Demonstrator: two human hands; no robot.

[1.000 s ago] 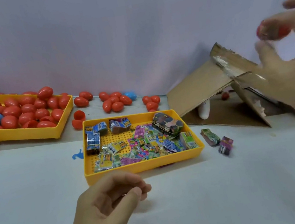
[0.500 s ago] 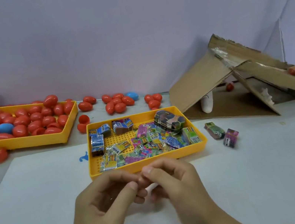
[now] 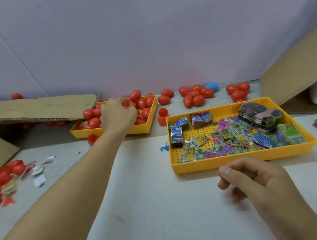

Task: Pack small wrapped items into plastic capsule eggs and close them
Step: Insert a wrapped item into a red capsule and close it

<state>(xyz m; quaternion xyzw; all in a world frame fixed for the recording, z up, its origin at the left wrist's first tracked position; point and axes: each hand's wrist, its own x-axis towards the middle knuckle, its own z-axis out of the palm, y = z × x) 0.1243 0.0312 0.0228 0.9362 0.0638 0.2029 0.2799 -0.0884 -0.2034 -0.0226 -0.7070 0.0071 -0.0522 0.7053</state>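
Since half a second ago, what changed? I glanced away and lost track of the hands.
The left hand left the right hand and reached out to the tray of red eggs, its fingers now over the eggs; a grip can't be confirmed. The right hand stayed near the tray of wrapped items, fingers curled.

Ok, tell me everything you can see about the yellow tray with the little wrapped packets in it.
The yellow tray is a shallow rectangular box of what looks like plastic, with low walls and a floor dotted with small holes. It lies flat on the white sheet, to the right of middle. Inside lie many small printed packets, mostly piled toward the near and right side, plus a larger dark patterned bundle in the far right corner. The right hand is just in front of its near wall, without clearly touching it.
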